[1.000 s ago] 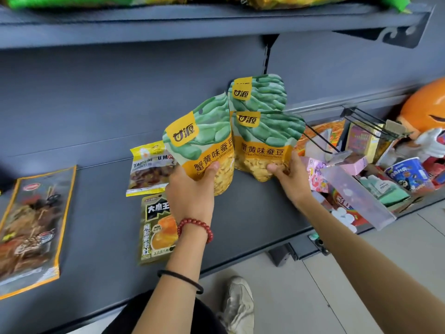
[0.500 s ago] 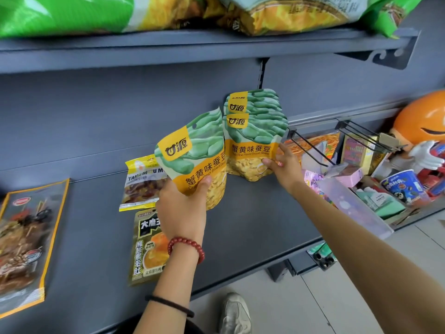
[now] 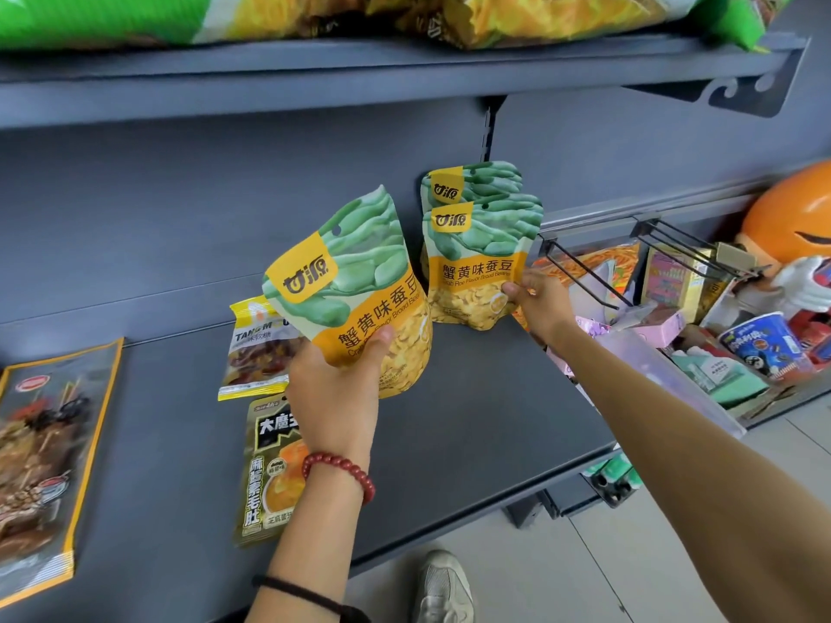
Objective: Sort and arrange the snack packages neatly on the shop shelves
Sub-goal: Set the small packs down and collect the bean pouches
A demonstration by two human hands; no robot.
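Pouches of broad beans [image 3: 476, 263]: two now stand straighter, one behind the other, at the fingertips of the right hand [image 3: 537, 303], which pinches the front one's lower corner. Left hand [image 3: 335, 388] grips a third pouch [image 3: 355, 285], thumb across it, just left of them, likely next in the row.

Green-and-yellow bean pouches [image 3: 481, 258] against a dark grey shelf [image 3: 472, 420]

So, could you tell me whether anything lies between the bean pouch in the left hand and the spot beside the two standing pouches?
Nothing visible does. The shelf between the held pouch and the standing pair, gripped by the right hand, is bare; the flat packets lie to the left, out of the path.
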